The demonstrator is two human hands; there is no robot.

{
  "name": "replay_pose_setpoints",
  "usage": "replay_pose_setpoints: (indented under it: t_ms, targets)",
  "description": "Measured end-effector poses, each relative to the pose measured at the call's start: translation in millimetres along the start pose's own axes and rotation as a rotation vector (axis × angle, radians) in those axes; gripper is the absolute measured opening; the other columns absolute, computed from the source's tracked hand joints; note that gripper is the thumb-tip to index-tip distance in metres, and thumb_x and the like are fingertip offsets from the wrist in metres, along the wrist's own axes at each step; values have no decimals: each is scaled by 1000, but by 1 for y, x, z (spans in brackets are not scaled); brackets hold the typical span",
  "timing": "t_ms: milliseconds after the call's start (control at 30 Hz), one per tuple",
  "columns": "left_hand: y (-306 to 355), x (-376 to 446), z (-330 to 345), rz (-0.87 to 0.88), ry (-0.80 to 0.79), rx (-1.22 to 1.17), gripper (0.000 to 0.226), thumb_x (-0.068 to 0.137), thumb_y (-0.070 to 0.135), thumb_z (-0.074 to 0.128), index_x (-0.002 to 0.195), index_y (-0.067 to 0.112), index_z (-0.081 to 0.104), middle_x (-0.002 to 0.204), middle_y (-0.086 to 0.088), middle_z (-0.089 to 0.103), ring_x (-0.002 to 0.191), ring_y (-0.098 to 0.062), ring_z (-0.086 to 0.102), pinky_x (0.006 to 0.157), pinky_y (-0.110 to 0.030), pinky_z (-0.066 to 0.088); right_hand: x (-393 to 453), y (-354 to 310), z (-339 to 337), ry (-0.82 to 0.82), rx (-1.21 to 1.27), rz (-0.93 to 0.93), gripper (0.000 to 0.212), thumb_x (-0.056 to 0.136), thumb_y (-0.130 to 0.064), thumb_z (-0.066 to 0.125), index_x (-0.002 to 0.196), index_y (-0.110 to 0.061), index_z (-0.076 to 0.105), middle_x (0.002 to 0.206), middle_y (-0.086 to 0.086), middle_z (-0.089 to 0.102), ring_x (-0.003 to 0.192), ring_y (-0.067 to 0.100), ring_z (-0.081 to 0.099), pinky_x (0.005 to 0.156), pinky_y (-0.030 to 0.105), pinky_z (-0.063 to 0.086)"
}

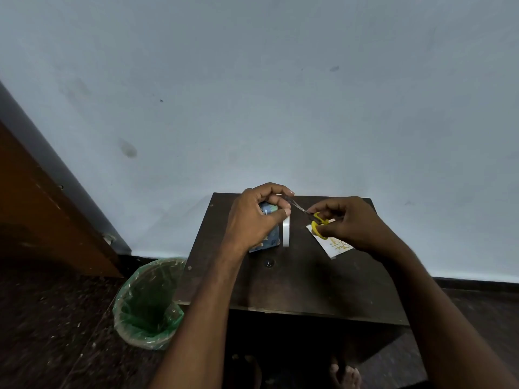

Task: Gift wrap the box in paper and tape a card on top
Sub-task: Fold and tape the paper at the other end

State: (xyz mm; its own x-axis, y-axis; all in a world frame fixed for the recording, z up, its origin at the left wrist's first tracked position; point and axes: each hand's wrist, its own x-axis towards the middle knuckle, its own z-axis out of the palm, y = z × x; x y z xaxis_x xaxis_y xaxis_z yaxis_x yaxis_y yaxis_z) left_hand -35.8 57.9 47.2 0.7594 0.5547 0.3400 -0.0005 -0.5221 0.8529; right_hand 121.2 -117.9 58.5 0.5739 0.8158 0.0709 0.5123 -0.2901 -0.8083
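Note:
On the dark table (295, 284) lies the box wrapped in blue patterned paper (268, 240), mostly hidden under my left hand (255, 217). That hand pinches a strip of clear tape that runs down to the white tape roll (286, 231) hanging beside the box. My right hand (348, 223) grips yellow-handled scissors (318, 223), whose blades point left at the tape near my left fingertips. A white card with yellow writing (337, 247) lies on the table under my right hand.
A bin lined with a green plastic bag (148, 301) stands on the floor left of the table. A brown wooden door (42, 209) is at far left. The pale wall is directly behind the table. Bare feet (345, 374) show below the table's front edge.

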Motion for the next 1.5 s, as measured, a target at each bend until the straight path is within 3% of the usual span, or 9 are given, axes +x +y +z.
replay_pose_setpoints:
  t_ms: [200,467,667,833,1000,1167,1333,1433,1500]
  targets:
    - [0,-1,-1,11,4,22,30,87,6,81,109,27,78,87,10,79,93,-7,75,95,-38,60,2,-1,8,0,23,-15,32,77,-6,83,96,-32,81,85,-5,79,81,12,75,76,27,57]
    - [-1,-1,1,12,20,16,30,88,7,80,109,28,78,86,9,79,93,-12,75,97,-44,59,1,1,1,-12,38,-50,35,79,-5,82,102,-32,82,90,-9,79,87,11,75,66,8,47]
    - [-3,0,2,6,42,11,29,90,9,79,110,30,77,87,10,78,94,-12,75,98,-44,59,0,0,-1,-2,67,-61,35,79,-2,82,102,-29,83,90,-7,80,89,13,76,75,19,57]
    - [-1,1,2,12,34,17,32,88,8,79,110,31,77,87,10,78,95,-10,74,97,-45,58,1,-2,0,-25,144,-72,37,80,5,78,106,-21,83,91,-2,81,87,12,77,65,7,49]
    - [-2,1,2,21,12,24,36,86,6,78,111,32,77,89,10,79,96,-12,75,97,-49,58,5,-1,10,-9,98,-122,39,79,1,80,107,-25,83,89,-7,79,82,15,77,77,21,58]
    - [-2,1,1,20,10,14,35,87,9,78,113,33,76,91,10,80,99,-13,75,100,-52,57,10,3,13,39,67,-149,39,77,-3,83,108,-27,83,92,-9,79,82,12,76,79,28,60]
    - [-1,0,1,23,16,0,37,87,8,79,114,33,76,88,9,80,99,-12,75,100,-48,57,11,4,15,94,9,-185,35,78,-6,85,103,-30,84,85,-9,76,78,11,68,68,18,50]
    - [1,-1,1,11,16,-4,44,87,5,79,121,33,73,87,9,79,98,-9,74,101,-42,57,11,4,15,115,-16,-184,31,81,-12,86,102,-34,84,86,-8,77,77,17,68,69,30,53]
    - [1,-2,1,-1,30,-4,51,86,6,80,128,32,68,88,10,80,98,-9,74,102,-39,56,11,4,14,121,-28,-170,28,81,-16,86,102,-35,83,86,-9,78,77,18,70,70,28,54]
